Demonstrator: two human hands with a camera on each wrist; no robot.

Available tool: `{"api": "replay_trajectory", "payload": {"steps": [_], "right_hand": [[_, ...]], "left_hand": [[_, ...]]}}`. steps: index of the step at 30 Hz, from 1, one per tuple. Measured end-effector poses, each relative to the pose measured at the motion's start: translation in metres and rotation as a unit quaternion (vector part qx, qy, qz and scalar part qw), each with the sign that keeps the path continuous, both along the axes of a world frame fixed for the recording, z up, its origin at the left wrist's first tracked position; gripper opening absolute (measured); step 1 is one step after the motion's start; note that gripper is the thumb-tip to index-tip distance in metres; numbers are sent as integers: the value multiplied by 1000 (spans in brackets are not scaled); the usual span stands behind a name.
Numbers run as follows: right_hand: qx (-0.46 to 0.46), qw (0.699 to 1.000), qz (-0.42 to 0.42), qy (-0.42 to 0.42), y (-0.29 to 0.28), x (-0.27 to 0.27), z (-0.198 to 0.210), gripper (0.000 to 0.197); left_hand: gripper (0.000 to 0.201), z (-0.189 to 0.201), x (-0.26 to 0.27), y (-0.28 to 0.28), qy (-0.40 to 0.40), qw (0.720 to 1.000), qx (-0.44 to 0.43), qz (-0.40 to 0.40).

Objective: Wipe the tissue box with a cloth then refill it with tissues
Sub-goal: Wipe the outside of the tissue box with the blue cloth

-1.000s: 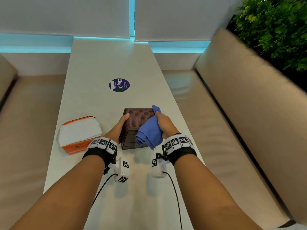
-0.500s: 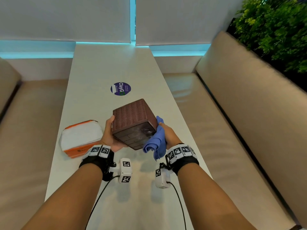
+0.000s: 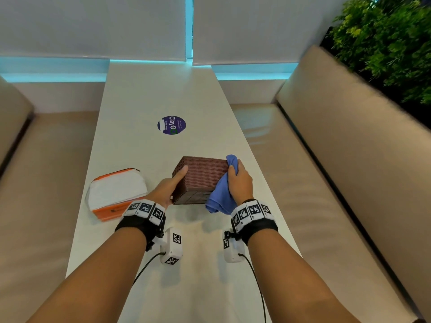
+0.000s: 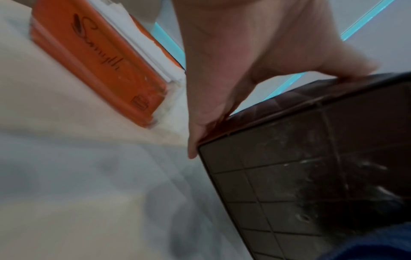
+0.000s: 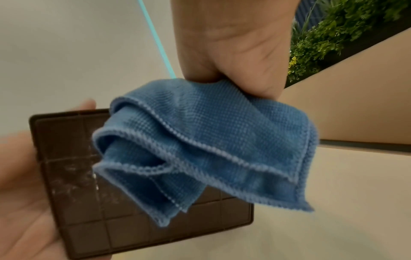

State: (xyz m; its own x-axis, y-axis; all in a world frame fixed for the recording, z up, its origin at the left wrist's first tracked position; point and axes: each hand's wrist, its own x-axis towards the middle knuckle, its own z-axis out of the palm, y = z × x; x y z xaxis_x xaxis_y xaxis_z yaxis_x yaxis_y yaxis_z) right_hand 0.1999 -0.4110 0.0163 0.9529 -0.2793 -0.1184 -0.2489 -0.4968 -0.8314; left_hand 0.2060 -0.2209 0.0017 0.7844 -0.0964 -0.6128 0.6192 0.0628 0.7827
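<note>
The brown woven tissue box is tipped so its gridded, dusty base faces me, low over the white table. My left hand grips its left side, thumb lying on the upper face. My right hand clutches a bunched blue cloth and holds it against the box's right side; the loose folds hang in front of the base. An opened orange pack of white tissues lies on the table left of my left hand.
A round purple sticker sits on the table beyond the box. Beige bench seats run along both sides of the narrow table, with a green plant behind the right backrest. Wrist camera cables trail beneath my forearms.
The box, lifted and tilted half a second ago, has come back down toward the table. My right hand with the cloth has slid up along the box's right side.
</note>
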Motion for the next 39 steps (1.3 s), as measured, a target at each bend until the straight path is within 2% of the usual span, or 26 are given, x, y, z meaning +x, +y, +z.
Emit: {"api": "replay_trajectory", "payload": {"steps": [4,7,10,13,14,17,21,24,26,29,31,34,36,39], "right_hand": [[-46,999,8,-16,6,-4,-4,34],[-84,996,12,24,15,-7,-8,43],[-199,978,58,-15,32,-1,-18,47],[-285,946,152,-16,58,4,-21,75],[-293,940,172,-17,63,3,-19,75],[-279,939,198,-38,61,1,-12,52],[-237,964,122,6,36,7,-12,47],[-147,986,67,40,20,14,-16,45],[-158,985,39,57,19,17,-16,45],[-232,967,24,105,33,18,-9,50],[-267,959,57,69,51,12,-4,50],[-272,949,160,-9,75,1,-5,50],[-254,946,201,-30,75,-2,-7,49],[-250,948,193,-28,60,2,-9,48]], "left_hand": [[37,-2,-3,0,28,999,-2,-43],[29,-7,-6,1,29,999,20,-37],[32,-10,-6,1,34,998,28,-39],[44,-10,-5,0,28,998,35,-39],[47,-9,-4,0,30,998,39,-36],[38,-9,-5,-1,38,998,34,-27],[45,-11,-5,2,41,998,34,-16],[44,-11,-7,3,47,999,24,-8],[43,-9,-8,1,46,999,2,3],[71,-13,-5,1,38,999,-19,16],[83,-30,1,3,34,999,-20,17],[92,-49,5,6,29,999,-22,31],[84,-47,1,6,28,998,-24,44],[78,-23,-10,4,35,997,-14,64]]}}
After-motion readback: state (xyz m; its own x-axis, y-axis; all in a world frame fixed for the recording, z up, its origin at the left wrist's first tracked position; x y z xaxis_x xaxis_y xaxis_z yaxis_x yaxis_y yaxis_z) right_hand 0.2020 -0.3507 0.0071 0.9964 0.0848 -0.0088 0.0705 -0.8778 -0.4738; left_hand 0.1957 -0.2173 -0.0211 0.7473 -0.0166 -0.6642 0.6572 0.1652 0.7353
